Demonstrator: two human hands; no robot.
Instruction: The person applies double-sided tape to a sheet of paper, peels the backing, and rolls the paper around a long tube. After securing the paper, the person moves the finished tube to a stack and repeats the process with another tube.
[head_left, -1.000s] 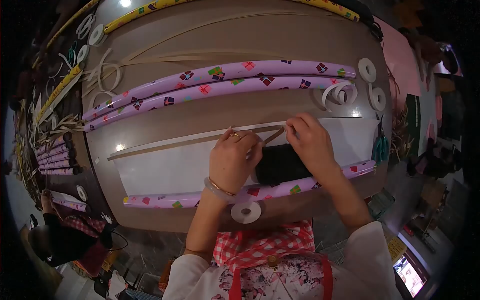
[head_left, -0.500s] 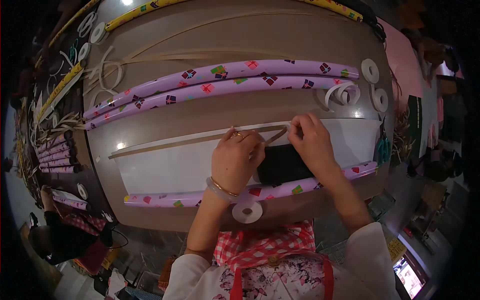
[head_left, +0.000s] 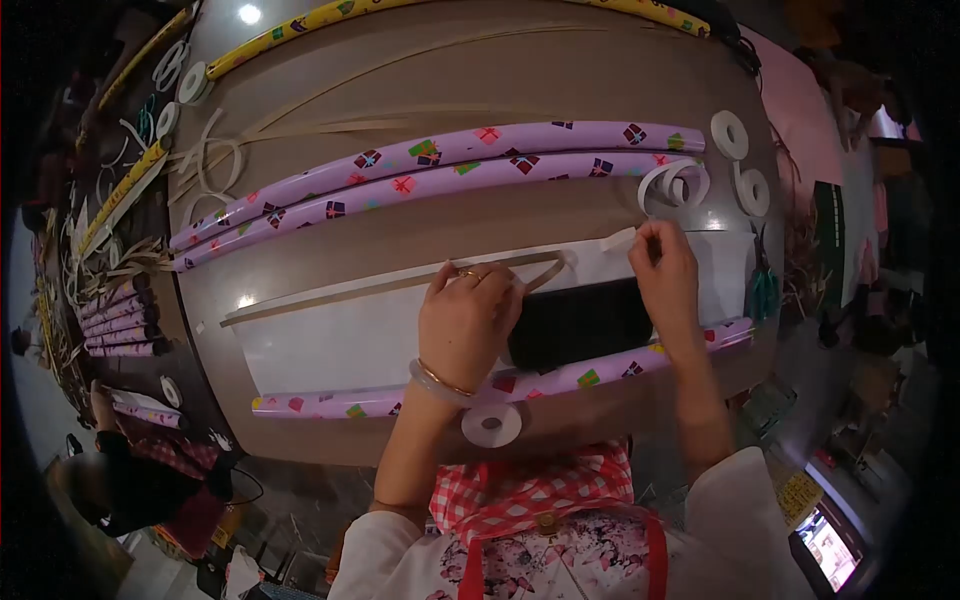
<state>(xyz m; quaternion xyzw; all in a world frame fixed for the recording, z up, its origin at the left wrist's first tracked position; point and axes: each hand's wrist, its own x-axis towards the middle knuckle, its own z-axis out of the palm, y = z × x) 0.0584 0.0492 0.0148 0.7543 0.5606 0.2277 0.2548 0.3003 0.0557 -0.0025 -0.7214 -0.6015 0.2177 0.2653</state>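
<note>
A sheet of wrapping paper [head_left: 330,340] lies white side up across the table, its near edge rolled to show a purple gift print. Along its far edge runs a narrow brown strip [head_left: 400,280], whose right end loops back toward my left hand [head_left: 465,320]. The fingers of that hand are pinched on the strip. My right hand [head_left: 667,275] pinches at the paper's far edge, where a small white flap stands up beside the fingertips. Between my hands a black flat rectangular object [head_left: 580,322] rests on the paper.
Two purple gift-wrap rolls [head_left: 430,170] lie beyond the sheet. White tape rolls [head_left: 730,135] and scissors [head_left: 764,285] are at the right; another tape roll [head_left: 491,425] sits near my front. Loose brown strips lie farther back. A co-worker [head_left: 130,490] is at the lower left.
My right hand has moved right along the paper's far edge, away from the strip's looped end. A white flap now shows at its fingertips, and more of the black object is uncovered.
</note>
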